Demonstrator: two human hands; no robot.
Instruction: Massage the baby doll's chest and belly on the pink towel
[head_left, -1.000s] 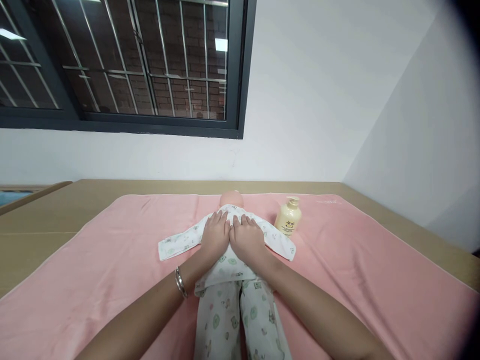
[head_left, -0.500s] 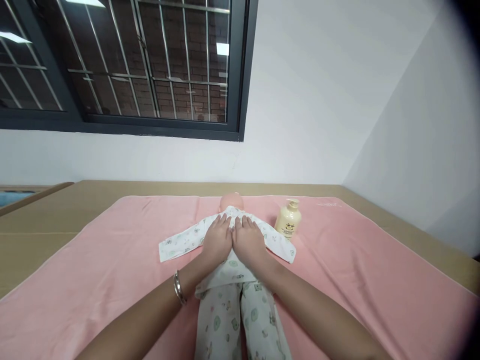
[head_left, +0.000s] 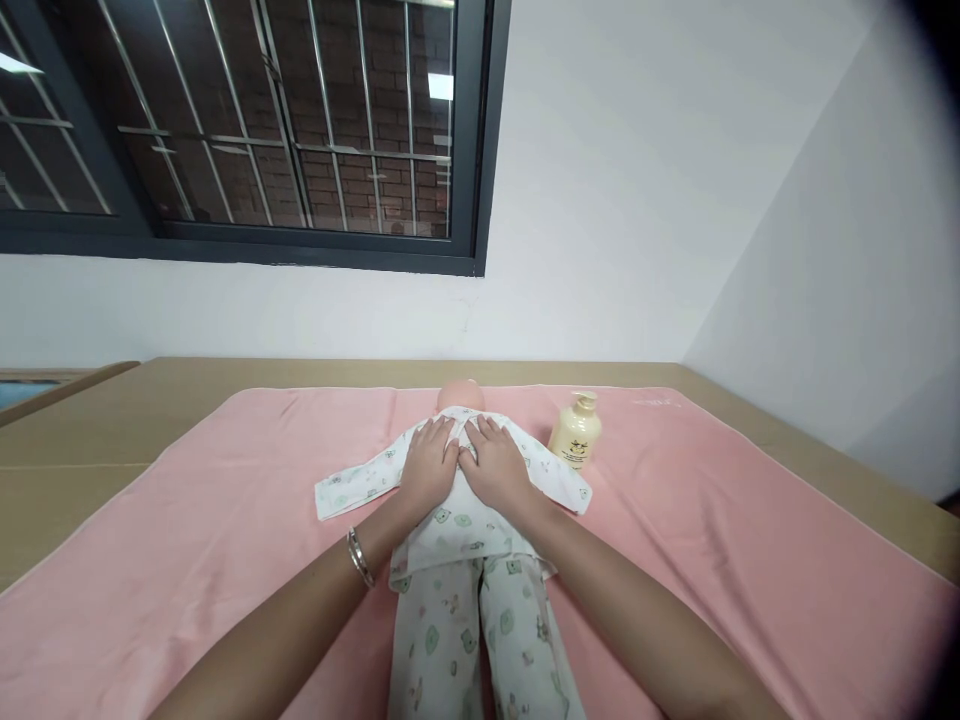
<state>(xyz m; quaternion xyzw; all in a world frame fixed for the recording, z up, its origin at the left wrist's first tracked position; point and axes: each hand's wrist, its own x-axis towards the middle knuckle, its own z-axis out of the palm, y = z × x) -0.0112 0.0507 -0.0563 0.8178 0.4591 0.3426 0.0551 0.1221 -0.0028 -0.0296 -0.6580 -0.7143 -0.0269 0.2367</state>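
On the doll's [head_left: 459, 500] chest we rest our left hand [head_left: 429, 463] and right hand [head_left: 496, 465] flat, fingers spread, gripping nothing; lotion bottle [head_left: 575, 432] just beside.

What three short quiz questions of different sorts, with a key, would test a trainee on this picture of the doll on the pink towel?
1. True or false: both hands rest flat on the doll's chest.
2. Which thing stands to the right of the doll? A) a cup B) a pump bottle C) a brush
3. On which wrist is the bracelet worn?

Key:
1. True: the left hand and the right hand lie side by side on the doll, below its head.
2. B: the pump bottle stands upright on the pink towel, apart from the doll.
3. The left: the bracelet sits there.
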